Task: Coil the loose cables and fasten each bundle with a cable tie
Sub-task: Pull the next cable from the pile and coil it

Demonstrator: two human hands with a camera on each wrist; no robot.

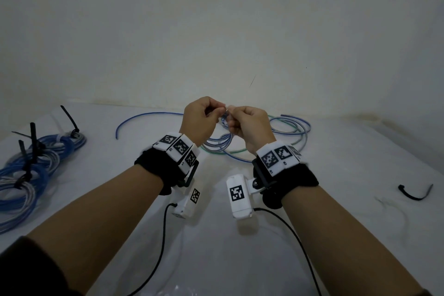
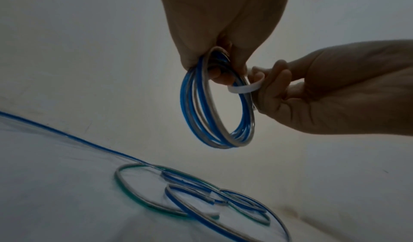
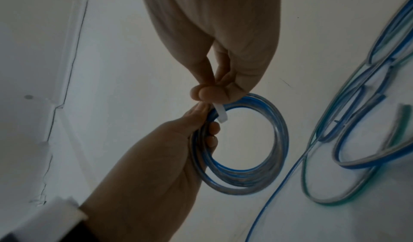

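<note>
My left hand [image 1: 204, 113] [image 2: 221, 65] [image 3: 201, 122] grips a small coil of blue and clear cable [image 2: 214, 108] [image 3: 243, 145], held up above the white table [image 1: 216, 247]. My right hand [image 1: 242, 120] [image 2: 274, 80] [image 3: 210, 92] pinches a white cable tie [image 2: 243, 87] [image 3: 221, 113] that curves round the coil's strands beside my left fingers. In the head view the hands hide the coil almost wholly. Loose blue, green and clear cables [image 1: 283, 132] [image 2: 196, 198] [image 3: 357, 122] lie on the table beneath and behind the hands.
Several coiled blue bundles fastened with black ties [image 1: 31, 166] lie at the table's left edge. One black cable tie [image 1: 414, 191] lies at the right. A white wall [image 1: 216, 31] stands close behind the table. Black leads [image 1: 163, 235] run from my wrist cameras.
</note>
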